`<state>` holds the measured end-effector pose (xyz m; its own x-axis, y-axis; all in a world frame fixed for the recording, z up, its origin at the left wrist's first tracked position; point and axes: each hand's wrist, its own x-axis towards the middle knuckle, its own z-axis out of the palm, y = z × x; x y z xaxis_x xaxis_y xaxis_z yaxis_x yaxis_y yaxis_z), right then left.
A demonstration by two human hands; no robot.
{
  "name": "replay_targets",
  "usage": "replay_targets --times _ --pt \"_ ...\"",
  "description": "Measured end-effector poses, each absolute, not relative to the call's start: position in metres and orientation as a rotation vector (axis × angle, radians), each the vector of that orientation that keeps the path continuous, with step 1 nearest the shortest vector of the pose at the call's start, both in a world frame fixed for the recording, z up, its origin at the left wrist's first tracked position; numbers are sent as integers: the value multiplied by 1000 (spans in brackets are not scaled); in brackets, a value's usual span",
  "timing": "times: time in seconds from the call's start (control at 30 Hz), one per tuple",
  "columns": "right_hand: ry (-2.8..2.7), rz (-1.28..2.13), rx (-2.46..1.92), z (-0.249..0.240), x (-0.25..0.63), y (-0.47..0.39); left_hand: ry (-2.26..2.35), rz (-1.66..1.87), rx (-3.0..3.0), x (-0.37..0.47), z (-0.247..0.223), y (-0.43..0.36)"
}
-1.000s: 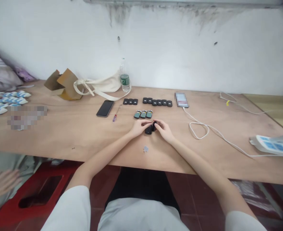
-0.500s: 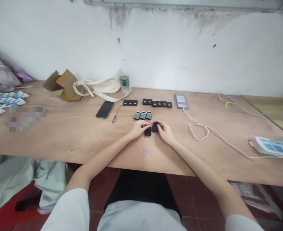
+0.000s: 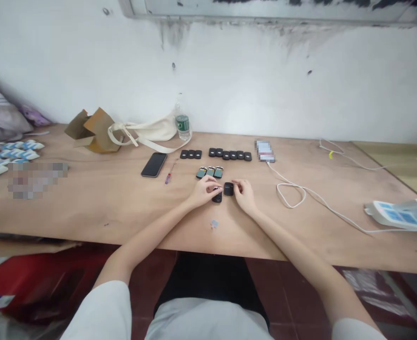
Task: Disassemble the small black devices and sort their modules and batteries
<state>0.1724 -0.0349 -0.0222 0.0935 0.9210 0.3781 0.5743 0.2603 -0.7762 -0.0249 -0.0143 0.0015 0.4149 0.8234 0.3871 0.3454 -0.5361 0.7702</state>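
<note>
My left hand (image 3: pixel 204 191) pinches a small black remote-fob piece (image 3: pixel 217 195) against the table, with its fingertips over the upper end. Just right of it lies a black fob cover (image 3: pixel 228 189). My right hand (image 3: pixel 244 193) is at the cover's right edge, thumb and forefinger apart; whether they touch it is hard to tell. Behind the left hand sit three opened fobs (image 3: pixel 210 172) with grey-green insides showing. Further back, closed black fobs (image 3: pixel 233 155) stand in a row, beside a group of three more (image 3: pixel 191 154). Near the front edge are tiny pale bits (image 3: pixel 214 224).
A purple-handled screwdriver (image 3: pixel 167 178) and a black phone (image 3: pixel 154 165) lie to the left. Behind are a water bottle (image 3: pixel 182 123), a cream bag (image 3: pixel 155 130) and a cardboard box (image 3: pixel 97 132). On the right, a white cable (image 3: pixel 307 190) runs from a phone (image 3: pixel 265 151) towards a power strip (image 3: pixel 399 216).
My right fingers have drawn back slightly from the black cover, which now looks shorter and turned differently. The view has tilted up a little. My left hand keeps its pinch on the fob piece.
</note>
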Motion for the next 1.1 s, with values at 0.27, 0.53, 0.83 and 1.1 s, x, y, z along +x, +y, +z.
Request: replay_targets --times 0.27,0.53,0.83,1.1 --pt "-1603 452 -1402 -19 173 -36 536 211 2148 -54 36 -45" --pt "-1617 439 -1388 -22 173 -34 609 391 2162 -62 22 -69" --pt "-1588 435 -1373 -23 175 -33 632 473 2135 -60 23 -72" --pt "-1544 471 -1376 -22 174 -35 772 455 1874 -58 21 -69"
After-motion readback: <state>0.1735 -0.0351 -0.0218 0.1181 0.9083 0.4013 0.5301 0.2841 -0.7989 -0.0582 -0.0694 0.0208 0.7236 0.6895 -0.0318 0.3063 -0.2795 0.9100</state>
